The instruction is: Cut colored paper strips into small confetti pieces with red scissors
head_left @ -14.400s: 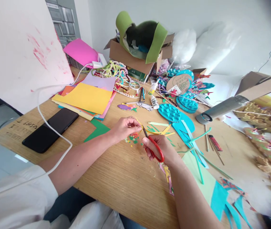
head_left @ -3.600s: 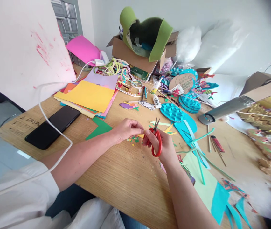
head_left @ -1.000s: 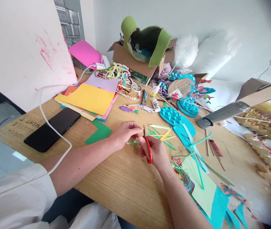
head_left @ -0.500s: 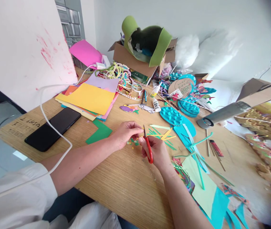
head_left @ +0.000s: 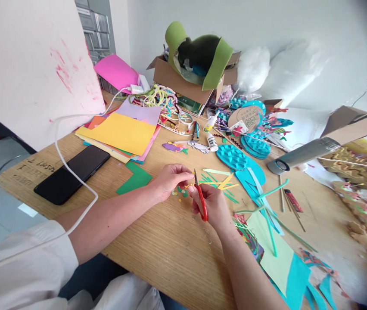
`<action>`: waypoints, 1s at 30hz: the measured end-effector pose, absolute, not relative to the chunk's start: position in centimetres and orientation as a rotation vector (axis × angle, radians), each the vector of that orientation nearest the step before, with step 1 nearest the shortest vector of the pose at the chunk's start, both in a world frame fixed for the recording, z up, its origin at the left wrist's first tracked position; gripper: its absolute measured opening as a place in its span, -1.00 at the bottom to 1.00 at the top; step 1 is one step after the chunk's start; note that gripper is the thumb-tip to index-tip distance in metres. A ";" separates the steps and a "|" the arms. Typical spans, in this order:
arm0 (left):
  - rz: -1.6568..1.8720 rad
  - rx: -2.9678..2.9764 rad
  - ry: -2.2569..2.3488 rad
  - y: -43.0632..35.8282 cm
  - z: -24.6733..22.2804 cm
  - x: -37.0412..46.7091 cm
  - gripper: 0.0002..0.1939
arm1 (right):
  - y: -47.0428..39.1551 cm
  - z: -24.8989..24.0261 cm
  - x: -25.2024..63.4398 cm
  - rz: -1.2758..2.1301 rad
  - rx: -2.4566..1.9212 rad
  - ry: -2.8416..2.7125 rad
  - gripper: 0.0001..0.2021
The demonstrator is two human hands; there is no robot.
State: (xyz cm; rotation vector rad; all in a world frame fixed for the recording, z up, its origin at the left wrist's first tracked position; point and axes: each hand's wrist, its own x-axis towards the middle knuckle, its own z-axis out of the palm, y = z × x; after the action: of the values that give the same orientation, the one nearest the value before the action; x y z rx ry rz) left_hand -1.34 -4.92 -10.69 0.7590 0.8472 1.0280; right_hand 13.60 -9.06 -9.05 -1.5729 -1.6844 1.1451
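Note:
My right hand (head_left: pixel 212 203) is closed on red-handled scissors (head_left: pixel 203 203), whose blades point away from me toward my left fingertips. My left hand (head_left: pixel 174 178) pinches something tiny and yellowish beside the blades, too small to make out clearly. Small green and yellow paper bits (head_left: pixel 177 193) lie on the table beneath and between my hands. Just beyond my right hand are thin green strips (head_left: pixel 231 197) and yellow strips (head_left: pixel 226 181). A green paper piece (head_left: pixel 135 180) lies to the left of my left hand.
A black phone (head_left: pixel 72 174) and a stack of coloured paper (head_left: pixel 122 133) are at left, with a white cable (head_left: pixel 61 157) crossing over my left forearm. Glue bottles (head_left: pixel 212 143) and blue textured pieces (head_left: pixel 231 157) lie farther back. A metal flask (head_left: pixel 303 155) rests at right.

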 end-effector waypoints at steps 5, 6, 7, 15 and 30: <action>1.040 0.764 0.858 -5.0 -10.5 -1.3 -0.89 | -9.1 -8.9 13.6 1.123 -1.581 -1.702 -0.47; 1.043 0.761 0.859 -5.0 -10.5 -1.3 -0.89 | -9.1 -8.9 13.6 1.124 -1.584 -1.702 -0.47; 1.043 0.758 0.860 -5.0 -10.5 -1.3 -0.89 | -9.1 -8.9 13.5 1.126 -1.587 -1.702 -0.47; 1.031 0.774 0.883 -5.0 -10.5 -1.3 -0.91 | -9.1 -8.8 13.5 1.133 -1.591 -1.704 -0.49; 1.027 0.784 0.846 -4.9 -10.6 -1.3 -0.91 | -9.1 -8.7 13.4 1.125 -1.595 -1.712 -0.48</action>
State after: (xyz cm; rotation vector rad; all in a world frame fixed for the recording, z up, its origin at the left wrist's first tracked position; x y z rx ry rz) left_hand -1.27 -4.91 -10.65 0.7838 0.8463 1.0269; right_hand 13.41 -9.11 -8.74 -1.5948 -1.7117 1.1254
